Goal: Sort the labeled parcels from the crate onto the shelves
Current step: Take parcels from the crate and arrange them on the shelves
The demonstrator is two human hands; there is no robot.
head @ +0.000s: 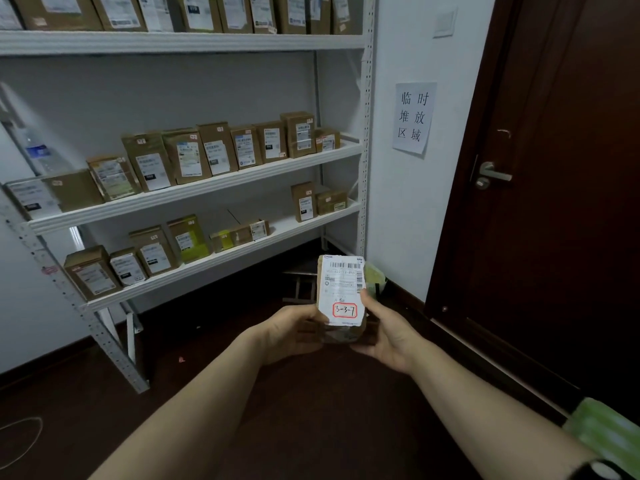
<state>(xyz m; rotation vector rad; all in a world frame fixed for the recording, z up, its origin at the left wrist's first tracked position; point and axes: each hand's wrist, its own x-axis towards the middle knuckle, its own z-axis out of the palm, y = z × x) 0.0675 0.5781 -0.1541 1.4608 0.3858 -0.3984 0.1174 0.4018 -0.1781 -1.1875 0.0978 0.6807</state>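
Note:
A small brown parcel (341,292) is held upright in front of me by both hands. Its white label faces me, with "3-3-7" handwritten inside a red box. My left hand (294,332) grips its lower left side, and my right hand (384,332) grips the lower right, thumb on the label's edge. The white shelf unit (221,181) stands ahead on the left. Several labeled brown parcels stand on its middle shelf and on the lower shelf (214,263), and more fill the top shelf. No crate is in view.
A dark wooden door (554,202) with a metal handle (491,174) is on the right. A paper sign (414,117) hangs on the white wall. A water bottle (38,150) sits at the shelf's left end. A green object (606,431) lies at lower right, above the dark floor.

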